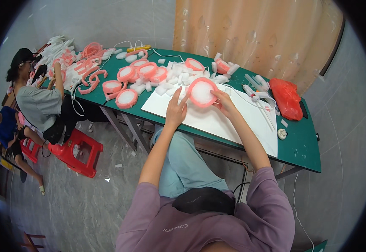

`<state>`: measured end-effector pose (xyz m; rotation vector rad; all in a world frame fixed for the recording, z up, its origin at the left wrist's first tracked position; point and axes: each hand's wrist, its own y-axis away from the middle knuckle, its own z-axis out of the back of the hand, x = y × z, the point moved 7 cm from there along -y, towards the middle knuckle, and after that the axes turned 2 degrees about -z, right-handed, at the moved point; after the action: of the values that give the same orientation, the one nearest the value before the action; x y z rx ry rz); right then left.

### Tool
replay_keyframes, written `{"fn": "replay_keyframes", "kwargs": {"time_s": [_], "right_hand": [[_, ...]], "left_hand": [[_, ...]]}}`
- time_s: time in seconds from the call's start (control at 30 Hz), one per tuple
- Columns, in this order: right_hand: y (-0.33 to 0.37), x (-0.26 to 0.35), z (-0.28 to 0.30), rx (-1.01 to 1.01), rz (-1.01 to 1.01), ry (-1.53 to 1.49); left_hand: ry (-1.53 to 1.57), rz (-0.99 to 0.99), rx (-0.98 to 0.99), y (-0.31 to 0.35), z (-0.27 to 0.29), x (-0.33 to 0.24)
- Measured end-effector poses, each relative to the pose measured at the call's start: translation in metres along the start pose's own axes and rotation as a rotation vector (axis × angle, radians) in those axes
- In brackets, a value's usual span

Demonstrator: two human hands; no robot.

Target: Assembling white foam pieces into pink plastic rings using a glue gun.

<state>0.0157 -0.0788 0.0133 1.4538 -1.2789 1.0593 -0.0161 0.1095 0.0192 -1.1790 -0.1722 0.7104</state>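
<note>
Between my two hands is a round piece with a pink foam ring and a white foam middle (202, 93), tilted up above a white board (241, 128). My right hand (225, 103) grips its right rim, the thumb on the front and the other fingers partly hidden behind. At its left rim is my left hand (176, 110), fingers raised and apart, fingertips close to or touching the pink edge. Just behind lies a heap of white foam bits (178, 75). Several similar pink-rimmed rounds (148, 68) are piled to the left on the green table (305, 147).
A red plastic bag (286, 99) sits on the right, near a white corded tool (252, 93), clear sticks (257, 82) and a small white roll (282, 134). Leftward, a co-worker (40, 98) handles pink pieces. Another person (6, 126) sits beyond; a red stool (78, 154) stands below.
</note>
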Motion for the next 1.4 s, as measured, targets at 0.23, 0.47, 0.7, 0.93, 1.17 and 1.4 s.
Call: {"fn": "replay_keyframes", "kwargs": {"time_s": [0.23, 0.47, 0.7, 0.93, 1.17, 1.4], "right_hand": [[0.026, 0.011, 0.023, -0.077, 0.130, -0.131], [0.075, -0.008, 0.073, -0.235, 0.309, -0.051], [0.090, -0.044, 0.125, -0.276, 0.320, 0.066], [0.083, -0.048, 0.132, -0.181, 0.339, 0.037], [0.068, -0.043, 0.092, -0.273, 0.417, 0.209], [0.048, -0.050, 0.019, -0.048, 0.342, 0.282]], "left_hand": [[0.003, 0.037, 0.056, 0.002, -0.006, 0.007], [0.032, 0.074, 0.091, 0.003, -0.010, 0.011], [0.102, 0.077, 0.093, 0.014, -0.025, 0.024], [0.122, 0.070, 0.038, 0.014, -0.033, 0.025], [-0.002, 0.073, 0.028, 0.009, -0.035, 0.018], [-0.065, 0.094, -0.061, 0.010, -0.029, 0.017]]}}
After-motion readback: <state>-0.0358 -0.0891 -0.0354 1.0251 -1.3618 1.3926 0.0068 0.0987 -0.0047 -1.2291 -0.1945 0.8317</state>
